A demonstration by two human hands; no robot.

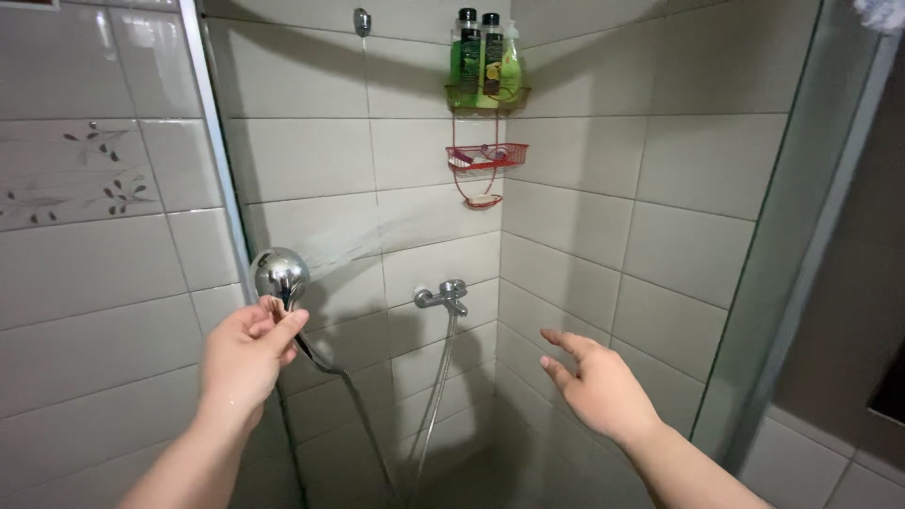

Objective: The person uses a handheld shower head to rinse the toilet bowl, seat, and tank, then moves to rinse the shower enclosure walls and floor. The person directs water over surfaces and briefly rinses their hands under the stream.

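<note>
My left hand [247,356] is closed around the handle of a chrome shower head [281,274], which sprays water up and to the right across the tiled back wall. Its metal hose [429,415] loops down and rises to the chrome wall tap [445,298]. My right hand [596,385] hovers open at the right, fingers spread toward the corner, touching nothing.
A red wire corner rack [487,156] hangs high in the corner, with several bottles [486,57] on its upper shelf. A glass shower door [801,236] stands at the right, and a metal door frame [219,151] at the left. A hook [362,20] sits on the back wall.
</note>
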